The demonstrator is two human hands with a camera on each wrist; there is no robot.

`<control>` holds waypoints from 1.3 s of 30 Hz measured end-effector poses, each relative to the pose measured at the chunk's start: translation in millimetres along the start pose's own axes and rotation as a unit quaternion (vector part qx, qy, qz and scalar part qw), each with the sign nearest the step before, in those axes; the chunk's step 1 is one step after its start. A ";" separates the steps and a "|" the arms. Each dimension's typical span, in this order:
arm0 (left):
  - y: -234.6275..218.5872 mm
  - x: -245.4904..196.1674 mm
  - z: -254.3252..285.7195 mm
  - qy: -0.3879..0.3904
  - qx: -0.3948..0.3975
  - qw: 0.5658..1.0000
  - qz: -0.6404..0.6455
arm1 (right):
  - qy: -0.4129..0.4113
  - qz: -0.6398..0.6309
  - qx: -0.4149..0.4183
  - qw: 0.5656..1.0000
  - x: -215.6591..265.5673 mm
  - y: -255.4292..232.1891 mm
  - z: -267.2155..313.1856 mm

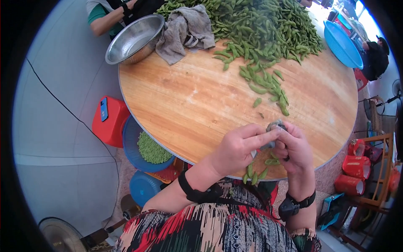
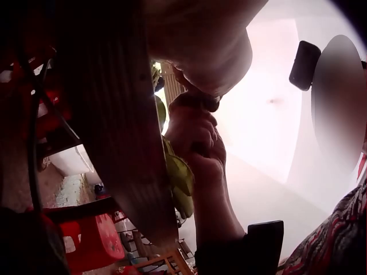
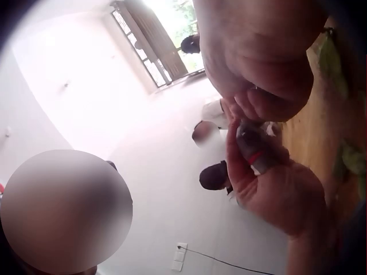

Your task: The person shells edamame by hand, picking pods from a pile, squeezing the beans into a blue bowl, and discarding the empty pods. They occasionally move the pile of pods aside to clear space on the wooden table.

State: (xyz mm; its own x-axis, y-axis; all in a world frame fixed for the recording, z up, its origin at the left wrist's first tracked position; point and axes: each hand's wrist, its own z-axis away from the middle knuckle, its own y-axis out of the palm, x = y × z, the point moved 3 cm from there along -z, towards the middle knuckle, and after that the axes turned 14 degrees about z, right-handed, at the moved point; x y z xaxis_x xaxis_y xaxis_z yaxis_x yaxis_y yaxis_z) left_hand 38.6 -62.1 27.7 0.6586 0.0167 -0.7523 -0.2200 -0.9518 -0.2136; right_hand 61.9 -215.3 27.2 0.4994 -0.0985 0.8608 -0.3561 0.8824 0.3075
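Observation:
Close over the near table edge, my left hand [image 1: 237,147] and right hand [image 1: 297,149] meet fingertip to fingertip. Between them is a small grey crumpled piece [image 1: 276,124], pinched by both and partly hidden by fingers. In the right wrist view, the left thumb wears a dark cover [image 3: 255,150] with a red band. The right hand's other fingers curl in, as the left wrist view also shows. Below the hands, several green soybean pods [image 1: 255,176] lie by the edge, with opened pods [image 1: 272,161] beside them.
A large heap of soybean pods [image 1: 260,25] covers the far side of the round table [image 1: 180,105]. A metal bowl [image 1: 136,40], a grey cloth [image 1: 184,31] and a blue basket [image 1: 342,44] rest around it. Shelled beans [image 1: 153,149] fill a blue basin below left, near a red stool [image 1: 110,122].

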 end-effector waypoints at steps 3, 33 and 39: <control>-1.0 -4.6 -0.6 -0.005 -0.078 0.997 -0.015 | 0.018 -0.132 0.034 0.990 -5.8 10.6 -3.4; -0.1 28.5 7.9 -0.271 -0.215 0.842 0.415 | -0.044 0.185 -0.008 0.982 -2.2 24.7 3.6; -2.7 20.6 5.6 -0.282 -0.225 0.875 0.324 | -0.037 0.164 0.024 0.985 -8.6 20.7 3.9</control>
State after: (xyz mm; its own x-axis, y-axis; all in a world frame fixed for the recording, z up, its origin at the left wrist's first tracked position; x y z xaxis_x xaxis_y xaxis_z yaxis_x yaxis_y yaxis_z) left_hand 48.7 -57.4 9.3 0.0137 -0.5432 -0.8395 -0.0270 -0.8395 0.5427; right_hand 47.1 -198.0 27.8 0.2932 0.1535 0.9437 -0.5272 0.8493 0.0257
